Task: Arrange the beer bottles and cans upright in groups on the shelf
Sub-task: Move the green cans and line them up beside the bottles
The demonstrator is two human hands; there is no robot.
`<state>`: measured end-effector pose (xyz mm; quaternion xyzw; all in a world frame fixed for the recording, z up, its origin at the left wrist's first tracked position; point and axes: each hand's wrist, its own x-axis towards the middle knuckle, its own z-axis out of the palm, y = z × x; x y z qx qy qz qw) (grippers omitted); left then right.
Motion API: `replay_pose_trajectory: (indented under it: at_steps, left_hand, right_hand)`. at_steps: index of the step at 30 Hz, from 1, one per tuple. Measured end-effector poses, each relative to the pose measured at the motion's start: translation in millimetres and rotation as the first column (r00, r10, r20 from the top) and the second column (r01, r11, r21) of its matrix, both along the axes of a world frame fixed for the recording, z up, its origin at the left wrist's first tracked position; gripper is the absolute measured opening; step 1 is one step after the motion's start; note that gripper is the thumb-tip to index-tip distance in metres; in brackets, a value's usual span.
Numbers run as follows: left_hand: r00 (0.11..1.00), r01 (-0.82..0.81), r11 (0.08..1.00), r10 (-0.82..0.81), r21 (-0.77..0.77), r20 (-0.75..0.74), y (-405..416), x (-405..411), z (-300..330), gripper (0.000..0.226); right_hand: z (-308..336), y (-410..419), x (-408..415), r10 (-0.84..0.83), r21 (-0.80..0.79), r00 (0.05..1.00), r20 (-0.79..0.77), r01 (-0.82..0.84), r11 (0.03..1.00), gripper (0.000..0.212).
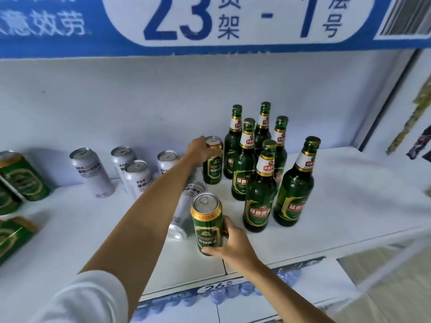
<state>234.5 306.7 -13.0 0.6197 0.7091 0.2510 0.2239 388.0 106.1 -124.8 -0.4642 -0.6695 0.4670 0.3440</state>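
My left hand [198, 151] reaches far in and grips the top of an upright green can [212, 167] standing just left of several upright green beer bottles [261, 169]. Near the shelf's front edge, my right hand [229, 241] holds a second green can [207, 221] upright from its right side. A white can [184, 208] lies on its side between my arms, partly hidden by the left forearm. Several white cans [137, 174] stand at the back left.
More green cans [21, 176] lie tilted at the far left of the white shelf [349, 206]. A blue sign with "23" hangs overhead. Bottled water packs [233, 291] sit on the lower shelf. The shelf's right part is bare.
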Motion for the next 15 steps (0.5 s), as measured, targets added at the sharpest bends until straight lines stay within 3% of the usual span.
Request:
replay_pose_trajectory:
  at_steps: [5, 10, 15]
  left_hand:
    - [0.999, 0.043, 0.997, -0.044, 0.061, 0.020, -25.8, -2.7, 15.2, 0.050]
    - [0.991, 0.105, 0.984, -0.115, 0.140, 0.065, -62.2, -5.6, 51.3, 0.050]
    - [0.986, 0.099, 0.977, -0.122, 0.190, 0.113, -115.6, 1.3, 84.4, 0.049]
  right_hand:
    - [4.3, -16.1, 5.8, -0.062, -0.036, 0.998, -0.021, 0.061, 0.997, 0.072]
    - [7.6, -36.9, 23.9, -0.122, -0.066, 0.992, -0.036, 0.120, 0.991, 0.075]
    - [22.7, -50.7, 71.9, -0.118, -0.038, 0.993, -0.015, 0.117, 0.992, 0.065]
